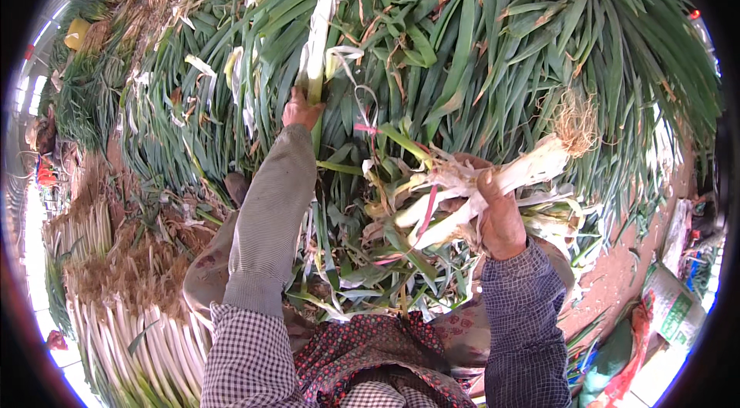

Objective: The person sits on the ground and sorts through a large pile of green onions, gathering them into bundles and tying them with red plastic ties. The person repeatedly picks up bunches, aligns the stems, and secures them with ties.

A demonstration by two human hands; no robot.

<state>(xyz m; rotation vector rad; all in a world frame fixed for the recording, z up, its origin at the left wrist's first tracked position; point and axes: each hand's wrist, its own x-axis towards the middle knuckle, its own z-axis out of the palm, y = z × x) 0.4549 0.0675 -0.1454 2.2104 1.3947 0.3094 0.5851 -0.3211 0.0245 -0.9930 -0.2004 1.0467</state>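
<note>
My left hand (303, 109) is closed around the lower part of a long spring onion stalk (322, 20), whose white shaft points away from me. In my right hand (500, 217) is a loose bunch of stripped outer layers and white leek-like stalks (535, 164), its fibrous roots towards the upper right. The hidden fingers of that hand lie behind the bunch. Below it, torn leaves and thin strips of pink tape hang over my lap. Long green leaves (462, 61) of a large heap lie under and beyond both hands.
Trimmed spring onions (144, 338) with brown roots lie in rows at the lower left. More bundles (87, 90) stretch along the upper left, beside a yellow object (77, 33). A printed woven sack (673, 307) and red plastic (636, 344) lie at the lower right.
</note>
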